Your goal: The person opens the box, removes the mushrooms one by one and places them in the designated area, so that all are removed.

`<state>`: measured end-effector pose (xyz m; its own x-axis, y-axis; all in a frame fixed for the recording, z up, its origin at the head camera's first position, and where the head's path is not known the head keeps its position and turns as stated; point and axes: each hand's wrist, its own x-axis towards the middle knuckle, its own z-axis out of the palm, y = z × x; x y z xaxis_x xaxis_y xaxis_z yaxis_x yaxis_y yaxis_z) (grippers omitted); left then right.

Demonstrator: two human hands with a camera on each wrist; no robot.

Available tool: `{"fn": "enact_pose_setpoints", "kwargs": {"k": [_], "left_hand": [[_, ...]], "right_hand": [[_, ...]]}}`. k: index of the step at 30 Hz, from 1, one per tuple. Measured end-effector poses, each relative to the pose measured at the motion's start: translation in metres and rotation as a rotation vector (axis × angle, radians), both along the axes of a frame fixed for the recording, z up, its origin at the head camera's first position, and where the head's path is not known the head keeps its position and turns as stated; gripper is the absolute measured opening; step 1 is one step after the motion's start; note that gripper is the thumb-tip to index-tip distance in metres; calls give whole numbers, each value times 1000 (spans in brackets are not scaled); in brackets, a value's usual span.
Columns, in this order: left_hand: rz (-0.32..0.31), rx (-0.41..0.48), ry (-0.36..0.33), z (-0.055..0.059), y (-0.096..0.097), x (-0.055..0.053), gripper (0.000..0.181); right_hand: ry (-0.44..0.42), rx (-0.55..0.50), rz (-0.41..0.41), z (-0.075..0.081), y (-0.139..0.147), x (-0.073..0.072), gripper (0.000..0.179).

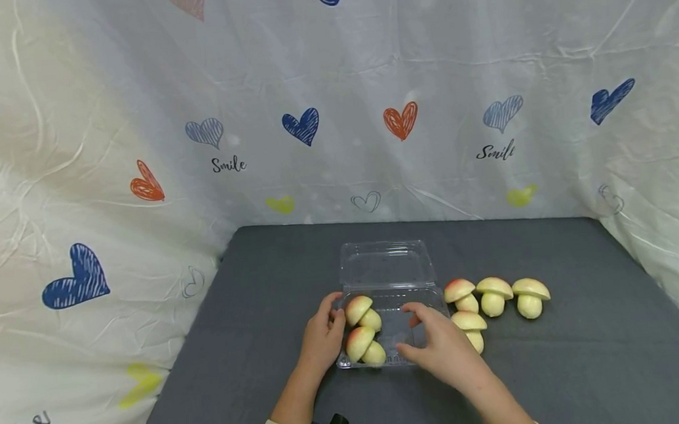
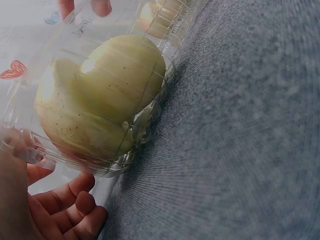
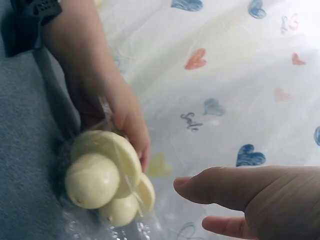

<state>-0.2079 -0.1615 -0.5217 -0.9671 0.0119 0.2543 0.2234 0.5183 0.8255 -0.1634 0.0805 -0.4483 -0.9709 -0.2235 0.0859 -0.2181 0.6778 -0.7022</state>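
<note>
A hinged clear plastic container [image 1: 395, 313] stands on the table with its lid [image 1: 386, 264] raised at the back. In its left half lie two toy mushrooms, a rear one [image 1: 359, 309] and a front one [image 1: 360, 343], both yellow with a reddish blush on the cap. My left hand [image 1: 323, 334] grips the container's left wall, fingers curled outside it. Over the container's right half hovers my right hand [image 1: 444, 349], thumb and fingers spread apart with nothing between them. In the right wrist view, the right hand [image 3: 265, 200] is apart from the mushrooms [image 3: 95, 180].
Right of the container, several more toy mushrooms lie on the grey cloth: one in front [image 1: 469, 324] close to the container, and a back row ending at the rightmost mushroom [image 1: 530, 297]. A heart-printed curtain [image 1: 353, 73] hangs behind the table [image 1: 575, 366].
</note>
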Motion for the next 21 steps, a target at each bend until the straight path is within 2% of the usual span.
{"fn": "enact_pose_setpoints", "kwargs": {"k": [5,9,15,21], "left_hand": [[2,4,-1,-2,0,0,36],[6,3,-3,-2,0,1,35],[23,3,1,-2,0,0,35],[23,-3,-12,-1,1,0,34]], "right_hand": [[-29,7,28,-6,-10,0,64],[-15,48,55,-12,-16,-2,65],[1,80,141,-20,-25,-3,68],[16,90,160,-21,-34,-3,66]]}}
